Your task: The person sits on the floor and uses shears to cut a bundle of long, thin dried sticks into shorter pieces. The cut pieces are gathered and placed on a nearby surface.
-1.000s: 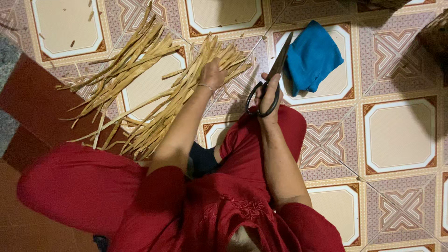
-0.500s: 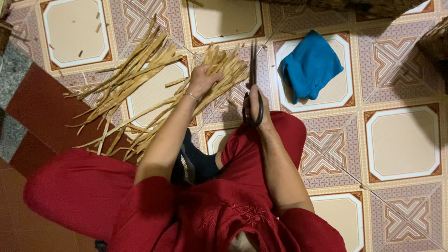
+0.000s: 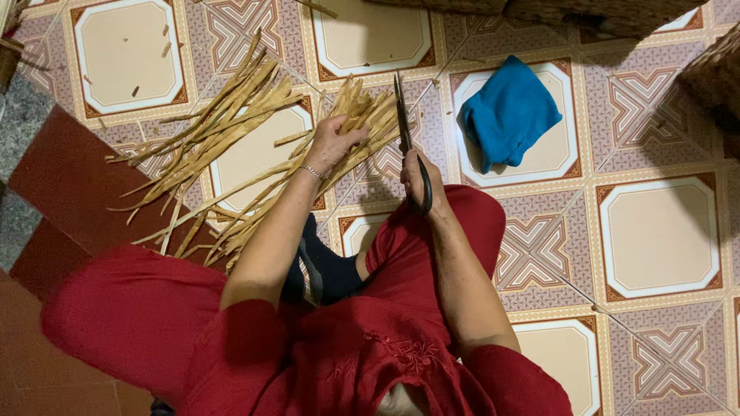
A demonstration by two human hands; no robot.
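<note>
I sit on a tiled floor in red clothes. My left hand grips a bundle of long dry straw-coloured strips that fan out over the tiles to the left. My right hand holds black-handled scissors, fingers through the loops, blades pointing away from me right beside the far ends of the held strips. A second heap of loose strips lies further left.
A crumpled blue cloth lies on a tile to the right of the scissors. Woven baskets sit along the top edge and at the upper right. Small strip offcuts dot the upper-left tile. A dark red step is at left.
My right hand has swung the scissors from near the blue cloth leftwards to beside the strip ends. My left hand keeps its grip on the bundle.
</note>
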